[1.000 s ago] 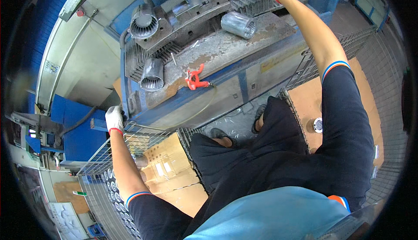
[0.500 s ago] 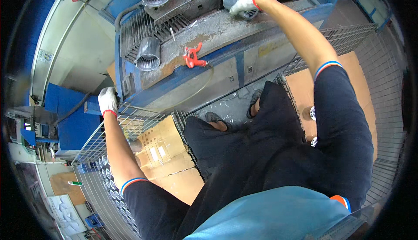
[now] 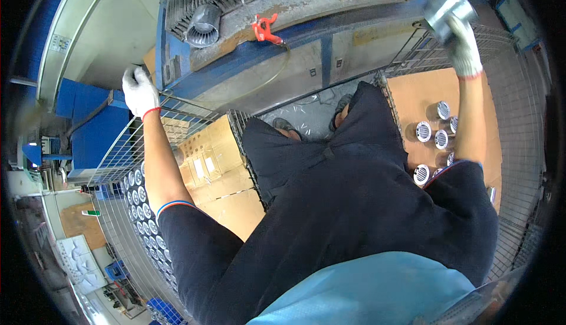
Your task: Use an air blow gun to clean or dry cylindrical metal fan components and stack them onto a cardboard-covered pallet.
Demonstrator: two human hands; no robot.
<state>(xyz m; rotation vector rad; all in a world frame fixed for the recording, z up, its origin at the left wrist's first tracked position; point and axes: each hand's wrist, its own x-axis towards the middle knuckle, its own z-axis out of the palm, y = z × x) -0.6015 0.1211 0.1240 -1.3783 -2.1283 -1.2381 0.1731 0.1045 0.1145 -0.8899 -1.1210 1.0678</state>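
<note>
My right hand, in a white glove, is closed round a shiny metal cylinder at the upper right, above the right-hand wire cage. The cylinder is slightly blurred by motion. At the left, my gloved left hand is raised near the machine's left corner, its fingers loosely bent and apart with nothing visible in them. Between my hands, a finned metal cylinder lies tilted on the worn machine ledge. A red air gun with a thin hose rests on the ledge's front edge.
A wire cage on my right holds cardboard with several upright metal cylinders. The left cage holds cardboard boxes and rows of round metal parts. Metal scraps lie on the floor by my feet.
My right hand has carried the metal cylinder from the machine ledge out to the right, over the cage. My left hand has come away from the machine's corner. The view has tilted downward.
</note>
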